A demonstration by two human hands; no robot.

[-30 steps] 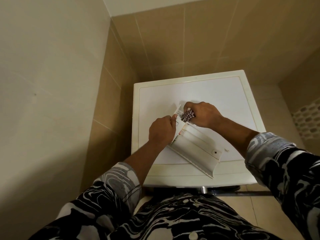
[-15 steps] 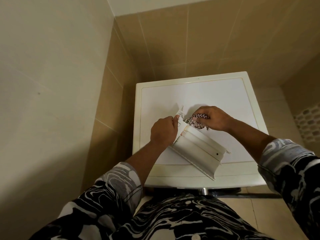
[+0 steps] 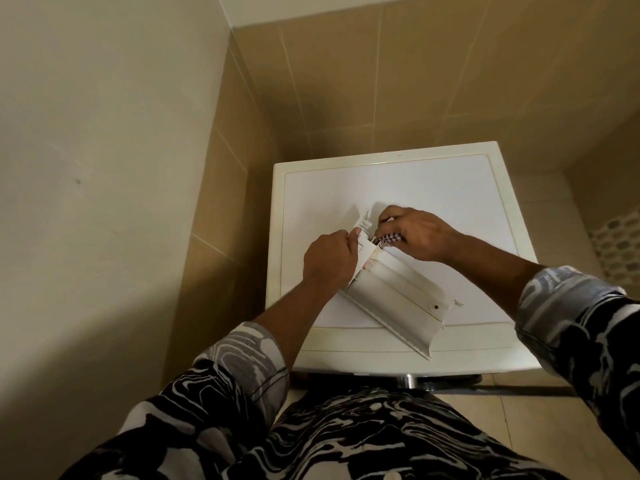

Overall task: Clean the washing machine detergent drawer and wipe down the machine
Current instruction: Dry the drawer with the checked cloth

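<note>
The white detergent drawer point(image 3: 398, 299) lies pulled out on top of the white washing machine point(image 3: 433, 195), its front panel pointing toward me and to the right. My left hand point(image 3: 329, 259) grips the drawer's left side wall near its back end. My right hand point(image 3: 414, 233) holds a small checked cloth point(image 3: 389, 239) bunched in its fingers and presses it into the drawer's rear compartments. Most of the cloth is hidden under my fingers.
The machine stands in a corner between a plain wall on the left and beige tiled walls point(image 3: 381, 81) behind and to the right. Its chrome door rim point(image 3: 408, 380) shows below the front edge. Tiled floor point(image 3: 519, 427) lies to the right.
My right hand with the cloth has shifted back toward the drawer's rear end, after sliding right half a second ago. My left hand has kept its grip on the drawer.
</note>
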